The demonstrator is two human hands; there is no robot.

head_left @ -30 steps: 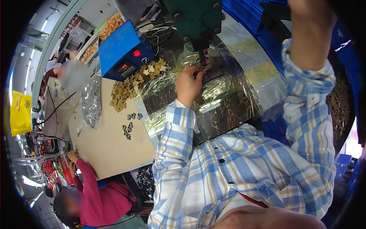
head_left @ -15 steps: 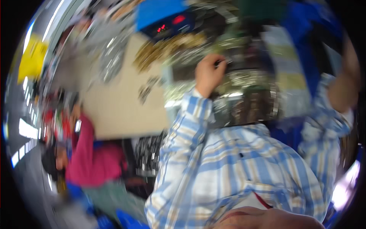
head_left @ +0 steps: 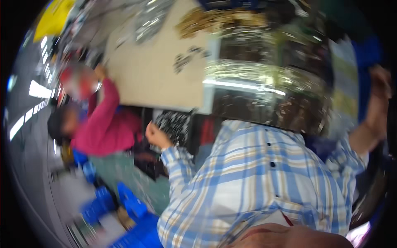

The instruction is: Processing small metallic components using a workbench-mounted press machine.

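Note:
My left hand (head_left: pixel 156 135) is low beside the table's front edge, at the left of my body. Its fingers look curled together; whatever they might hold is hidden. Close by it is a container of many small black and silvery pieces (head_left: pixel 173 125). My right hand (head_left: pixel 379 82) is at the far right, next to something blue (head_left: pixel 364 68), and its fingers are smeared by motion. Clear plastic bags with dark contents (head_left: pixel 264 78) cover the table in front of me. Small dark pieces (head_left: pixel 188 58) lie scattered on the beige tabletop (head_left: pixel 153 78).
A co-worker in a magenta top (head_left: pixel 97 134) sits at the left, an arm reaching to the table. Tan pieces (head_left: pixel 219 20) and a grey plastic bag (head_left: pixel 153 20) are farther back. Blue plastic bins (head_left: pixel 140 231) stand at lower left.
My left hand has gone from over the plastic bags down and left to the container of small pieces. The view has shifted, moving the table up and right in the picture.

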